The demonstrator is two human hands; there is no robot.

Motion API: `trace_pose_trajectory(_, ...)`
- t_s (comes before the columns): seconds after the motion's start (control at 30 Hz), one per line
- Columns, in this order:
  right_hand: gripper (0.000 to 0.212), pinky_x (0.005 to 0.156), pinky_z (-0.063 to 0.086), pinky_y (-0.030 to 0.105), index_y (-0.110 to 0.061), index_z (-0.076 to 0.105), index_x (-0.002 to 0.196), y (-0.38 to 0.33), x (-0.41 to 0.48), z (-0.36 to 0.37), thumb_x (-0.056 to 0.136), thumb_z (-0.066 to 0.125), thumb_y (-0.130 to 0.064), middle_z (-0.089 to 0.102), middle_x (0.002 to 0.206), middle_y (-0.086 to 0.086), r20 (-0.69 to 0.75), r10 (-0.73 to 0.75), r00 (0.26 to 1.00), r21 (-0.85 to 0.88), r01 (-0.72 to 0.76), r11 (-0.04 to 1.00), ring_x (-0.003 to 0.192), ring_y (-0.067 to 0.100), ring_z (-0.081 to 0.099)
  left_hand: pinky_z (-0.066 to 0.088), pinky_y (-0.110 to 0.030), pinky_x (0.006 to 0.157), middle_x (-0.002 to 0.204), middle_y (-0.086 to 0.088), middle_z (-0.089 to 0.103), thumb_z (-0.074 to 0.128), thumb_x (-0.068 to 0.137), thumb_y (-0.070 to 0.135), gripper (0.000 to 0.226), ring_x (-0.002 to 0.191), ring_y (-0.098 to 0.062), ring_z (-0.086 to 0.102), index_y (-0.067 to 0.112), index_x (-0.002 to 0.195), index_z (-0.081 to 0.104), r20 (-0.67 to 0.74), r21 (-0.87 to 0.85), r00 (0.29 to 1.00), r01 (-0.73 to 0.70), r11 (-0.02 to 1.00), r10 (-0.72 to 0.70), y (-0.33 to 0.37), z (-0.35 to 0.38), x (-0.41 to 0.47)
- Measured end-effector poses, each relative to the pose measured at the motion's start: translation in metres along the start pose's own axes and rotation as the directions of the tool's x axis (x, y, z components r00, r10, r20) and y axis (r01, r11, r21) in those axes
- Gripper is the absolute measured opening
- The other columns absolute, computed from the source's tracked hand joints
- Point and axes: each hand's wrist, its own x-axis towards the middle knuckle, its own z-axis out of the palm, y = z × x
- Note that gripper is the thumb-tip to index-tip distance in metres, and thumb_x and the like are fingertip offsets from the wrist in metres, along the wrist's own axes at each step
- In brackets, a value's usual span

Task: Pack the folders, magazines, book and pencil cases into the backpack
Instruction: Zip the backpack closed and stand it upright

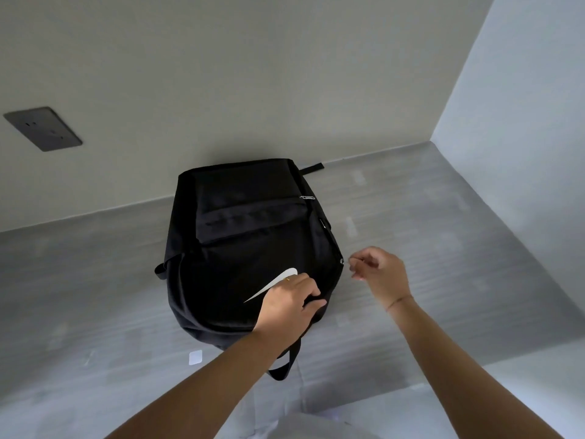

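Black backpack under left hand, zipper pull between right hand fingers

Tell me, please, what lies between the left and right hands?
Head view: the right edge of the backpack, whose zip pull the right hand pinches, then a sliver of grey surface.

Fingers of the right hand pinch something tiny, perhaps the backpack zipper pull.

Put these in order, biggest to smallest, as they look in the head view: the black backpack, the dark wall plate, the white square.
1. black backpack
2. dark wall plate
3. white square
The plate is farther away, so its real size is unsure.
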Motion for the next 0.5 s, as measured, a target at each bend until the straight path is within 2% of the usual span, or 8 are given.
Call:
trace_pose_trajectory(0.1, 0.009, 0.065, 0.056, 0.031, -0.014, 0.066, 0.074, -0.001, 0.031, 0.006, 0.083, 0.065, -0.011, 0.067, 0.068, 0.003, -0.023, -0.058, 0.998, -0.097, 0.055, 0.994, 0.056, 0.013, 0.064, 0.047, -0.028, 0.057, 0.073, 0.001, 0.062, 0.074, 0.076, 0.02, 0.015, 0.068, -0.017, 0.058, 0.01, 0.076, 0.063, 0.015, 0.03, 0.999, -0.029, 0.999, 0.029, 0.0, 0.0, 0.0)
trace_pose_trajectory(0.2, 0.008, 0.069, 0.057, 0.039, -0.007, 0.067, 0.075, -0.003, 0.054, 0.014, 0.08, 0.064, -0.013, 0.067, 0.064, 0.002, -0.041, -0.059, 0.997, -0.12, 0.054, 0.991, 0.057, 0.016, 0.065, 0.047, -0.026, 0.062, 0.081, 0.005, 0.06, 0.068, 0.081, 0.033, 0.02, 0.076, -0.015, 0.057, 0.015, 0.084, 0.06, 0.09, 0.085, 0.995, 0.044, 0.995, -0.052, 0.004, 0.003, 0.005)
trace_pose_trajectory(0.27, 0.007, 0.065, 0.057, 0.037, -0.011, 0.067, 0.072, -0.002, 0.059, 0.015, 0.078, 0.065, -0.012, 0.067, 0.062, 0.001, -0.013, -0.049, 0.999, -0.078, 0.048, 0.996, 0.055, 0.015, 0.064, 0.047, -0.025, 0.069, 0.09, 0.009, 0.057, 0.061, 0.082, 0.05, 0.032, 0.082, -0.012, 0.057, 0.02, 0.094, 0.056, 0.115, 0.176, 0.98, 0.141, 0.974, -0.163, 0.011, 0.009, 0.018)
trace_pose_trajectory(0.33, 0.012, 0.058, 0.053, 0.028, -0.018, 0.066, 0.069, 0.001, 0.058, 0.012, 0.079, 0.067, -0.012, 0.067, 0.06, 0.0, 0.026, -0.06, 0.998, -0.056, 0.061, 0.997, 0.052, 0.011, 0.063, 0.048, -0.029, 0.076, 0.101, 0.007, 0.057, 0.055, 0.081, 0.059, 0.047, 0.091, -0.014, 0.058, 0.019, 0.105, 0.051, 0.127, 0.277, 0.956, 0.223, 0.935, -0.266, 0.022, 0.018, 0.042)
trace_pose_trajectory(0.4, 0.016, 0.053, 0.05, 0.021, -0.021, 0.065, 0.068, 0.003, 0.056, 0.007, 0.08, 0.068, -0.01, 0.068, 0.061, 0.0, 0.042, -0.061, 0.997, -0.041, 0.062, 0.997, 0.05, 0.009, 0.062, 0.048, -0.035, 0.076, 0.106, 0.0, 0.059, 0.054, 0.083, 0.057, 0.05, 0.095, -0.021, 0.06, 0.015, 0.109, 0.047, 0.146, 0.356, 0.93, 0.27, 0.895, -0.339, 0.033, 0.029, 0.066)
trace_pose_trajectory(0.5, 0.016, 0.051, 0.05, 0.017, -0.02, 0.065, 0.07, 0.004, 0.059, 0.004, 0.081, 0.067, -0.009, 0.068, 0.063, 0.001, 0.023, -0.052, 0.998, -0.033, 0.053, 0.998, 0.049, 0.006, 0.062, 0.044, -0.034, 0.069, 0.103, -0.007, 0.064, 0.05, 0.091, 0.041, 0.034, 0.093, -0.027, 0.063, 0.011, 0.106, 0.048, 0.178, 0.37, 0.884, 0.347, 0.862, -0.433, 0.037, 0.038, 0.088)
